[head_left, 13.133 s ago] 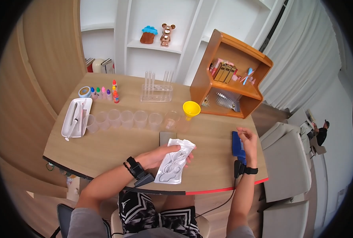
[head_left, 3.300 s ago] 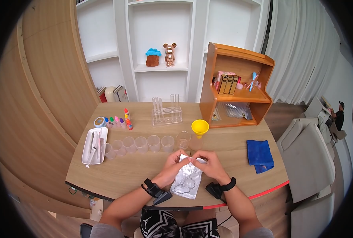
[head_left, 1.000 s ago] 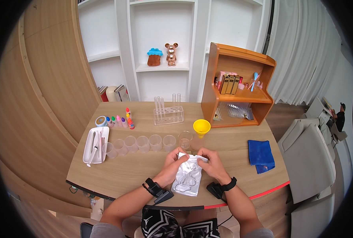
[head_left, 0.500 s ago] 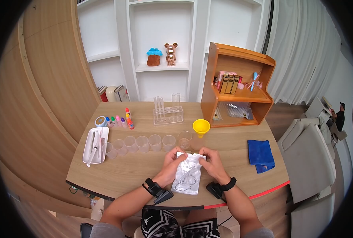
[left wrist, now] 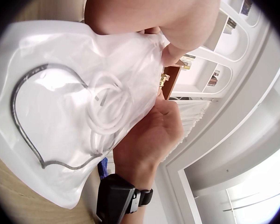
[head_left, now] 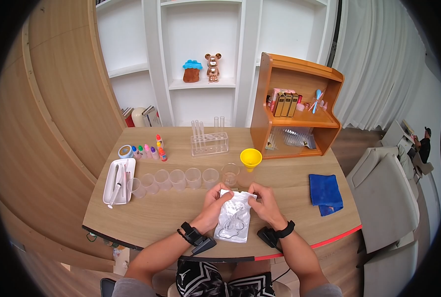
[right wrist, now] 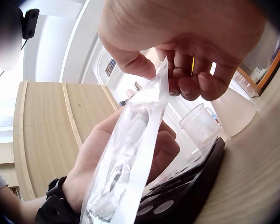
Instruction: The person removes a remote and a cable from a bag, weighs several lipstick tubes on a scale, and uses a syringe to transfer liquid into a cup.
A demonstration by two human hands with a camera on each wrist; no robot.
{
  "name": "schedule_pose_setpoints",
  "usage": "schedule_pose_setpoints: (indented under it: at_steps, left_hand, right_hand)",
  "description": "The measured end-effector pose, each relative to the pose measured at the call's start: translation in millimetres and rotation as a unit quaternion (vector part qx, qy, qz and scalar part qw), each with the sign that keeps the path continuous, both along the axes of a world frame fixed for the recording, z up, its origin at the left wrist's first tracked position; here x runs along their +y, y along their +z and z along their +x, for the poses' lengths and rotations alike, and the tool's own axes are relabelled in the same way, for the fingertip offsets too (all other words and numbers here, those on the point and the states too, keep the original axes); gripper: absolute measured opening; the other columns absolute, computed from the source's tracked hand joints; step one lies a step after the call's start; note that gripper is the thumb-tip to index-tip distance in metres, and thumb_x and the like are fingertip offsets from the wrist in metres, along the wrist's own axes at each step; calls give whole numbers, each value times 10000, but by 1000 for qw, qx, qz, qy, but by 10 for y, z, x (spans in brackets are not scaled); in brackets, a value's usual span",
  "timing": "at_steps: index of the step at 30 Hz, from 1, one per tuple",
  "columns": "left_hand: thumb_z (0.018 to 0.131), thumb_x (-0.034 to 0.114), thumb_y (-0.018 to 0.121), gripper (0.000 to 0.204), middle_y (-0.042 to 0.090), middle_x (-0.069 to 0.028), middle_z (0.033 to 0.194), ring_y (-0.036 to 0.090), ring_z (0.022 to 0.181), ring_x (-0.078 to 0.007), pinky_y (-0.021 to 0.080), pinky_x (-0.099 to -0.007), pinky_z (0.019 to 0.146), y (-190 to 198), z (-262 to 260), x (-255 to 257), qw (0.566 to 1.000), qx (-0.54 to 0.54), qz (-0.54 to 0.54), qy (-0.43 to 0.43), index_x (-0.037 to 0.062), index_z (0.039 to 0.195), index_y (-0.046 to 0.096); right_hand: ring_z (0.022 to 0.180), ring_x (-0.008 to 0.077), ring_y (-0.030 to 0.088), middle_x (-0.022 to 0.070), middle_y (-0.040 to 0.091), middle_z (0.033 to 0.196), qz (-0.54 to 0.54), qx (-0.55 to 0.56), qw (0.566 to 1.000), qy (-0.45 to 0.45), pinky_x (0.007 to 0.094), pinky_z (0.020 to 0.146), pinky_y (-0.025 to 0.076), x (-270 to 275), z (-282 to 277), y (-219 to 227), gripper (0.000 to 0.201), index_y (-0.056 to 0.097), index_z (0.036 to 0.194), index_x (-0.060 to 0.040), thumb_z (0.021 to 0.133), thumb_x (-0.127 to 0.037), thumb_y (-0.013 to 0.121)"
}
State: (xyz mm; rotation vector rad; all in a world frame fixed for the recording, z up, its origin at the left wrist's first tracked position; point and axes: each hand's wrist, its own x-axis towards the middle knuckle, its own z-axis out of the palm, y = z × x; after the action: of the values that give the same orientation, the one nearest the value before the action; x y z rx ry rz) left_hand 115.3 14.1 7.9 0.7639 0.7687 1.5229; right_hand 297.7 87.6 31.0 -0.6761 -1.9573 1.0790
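Upright over the near table, a white plastic pouch point(head_left: 233, 222) with a see-through front hangs between both hands. Through the film in the left wrist view show a coiled white cord point(left wrist: 109, 105) and a grey heart-shaped outline point(left wrist: 18, 112). The left hand point(head_left: 214, 205) pinches the pouch's upper left edge, thumb in front. At the upper right corner, the right hand point(head_left: 266, 203) pinches the film between thumb and fingers. Behind the pouch in the right wrist view lies a dark flat object point(right wrist: 207, 168) with round pale discs.
A row of clear cups point(head_left: 193, 178) stands beyond the hands, with a yellow funnel point(head_left: 250, 158) at its right end. Left is a white tray point(head_left: 106, 190) holding a syringe. A test tube rack point(head_left: 209, 144), small bottles point(head_left: 147, 151), wooden shelf point(head_left: 260, 106) and blue cloth point(head_left: 326, 193) surround them.
Earlier the left hand alone held the pouch, the right being near the blue cloth. Then both hands met at its top; now they are slightly apart. Over the last half second, almost nothing moves.
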Motion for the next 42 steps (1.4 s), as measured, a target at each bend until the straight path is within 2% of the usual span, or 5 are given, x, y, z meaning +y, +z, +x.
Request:
schedule_pose_setpoints:
  at_steps: [11, 19, 35, 42]
  left_hand:
    - [984, 54, 621, 69, 652, -15, 880, 637, 780, -59, 515, -230, 682, -16, -10, 3, 1000, -4, 9, 5, 68, 963, 558]
    - [985, 51, 616, 63, 656, -31, 885, 649, 794, -76, 525, -236, 700, -31, -14, 9, 1000, -13, 12, 19, 60, 974, 555]
    - [984, 56, 622, 63, 664, -35, 893, 656, 809, -77, 530, -242, 714, -35, -24, 13, 1000, -12, 10, 16, 56, 979, 559]
    - [993, 63, 614, 61, 676, -49, 898, 667, 805, -89, 539, -242, 708, -26, -31, 7, 1000, -25, 13, 12, 56, 989, 554]
  right_hand:
    - [598, 98, 496, 45, 542, 653, -37, 25, 999, 7, 283, 539, 395, -8, -4, -1, 104, 558, 822, 27, 823, -62, 613]
    - [574, 69, 443, 21, 466, 615, -45, 30, 998, -13, 274, 509, 348, 50, 12, -82, 106, 529, 795, 23, 814, -54, 599]
    - [559, 84, 447, 42, 463, 600, -13, 20, 1000, -20, 281, 509, 353, 33, 9, -48, 85, 519, 795, 17, 814, -20, 594]
    - [578, 61, 441, -4, 463, 613, -49, 66, 996, -27, 258, 512, 340, 89, 12, -153, 73, 530, 780, 9, 805, -26, 588]
